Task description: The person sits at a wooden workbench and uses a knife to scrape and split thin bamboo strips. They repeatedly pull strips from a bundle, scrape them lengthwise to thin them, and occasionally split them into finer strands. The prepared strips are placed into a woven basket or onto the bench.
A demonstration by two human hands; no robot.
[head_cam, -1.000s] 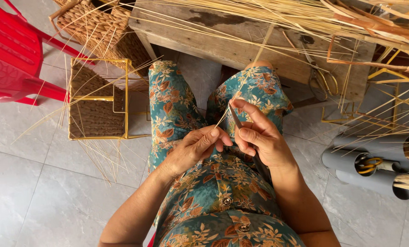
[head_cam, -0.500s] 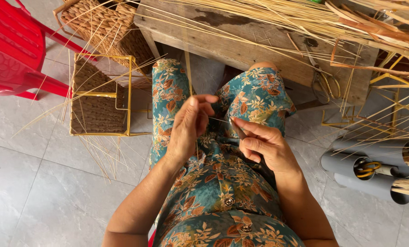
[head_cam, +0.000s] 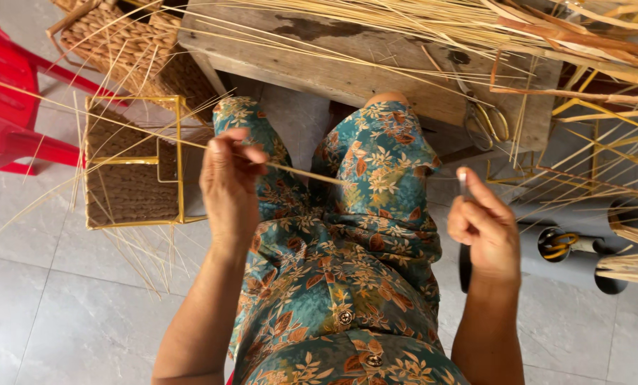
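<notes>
Left hand: the left hand (head_cam: 228,187) is raised over the left knee; its grip is pinched closed on a long thin straw strand (head_cam: 155,135), between thumb and fingertips.
Strand: it runs from far left, over the woven basket, through the left fingers, and ends over the lap near the right knee, pale yellow and straight.
Right hand: the right hand (head_cam: 484,229) is held well apart from the left, at the right side of the lap; its grip is clenched on a small thin tool (head_cam: 463,182), grey, which stands up between thumb and forefinger. What kind of tool it is I cannot tell.
Clothing: a dress (head_cam: 340,285) with teal and orange flower print and two small buttons covers the lap.
Tabletop: a rough wooden tabletop (head_cam: 347,68) lies in front of the knees, with a bundle of straw (head_cam: 476,21) on it and scissors (head_cam: 481,117) near its right edge.
Floor, left: a square woven basket (head_cam: 130,182) with a yellow metal frame stands on the grey tile floor (head_cam: 62,314); a red plastic chair (head_cam: 9,107) is beside it.
Floor, right: grey tubes (head_cam: 583,253) lie there, near yellow wire frames (head_cam: 604,150).
Labels and signs: I see none clear enough to describe.
</notes>
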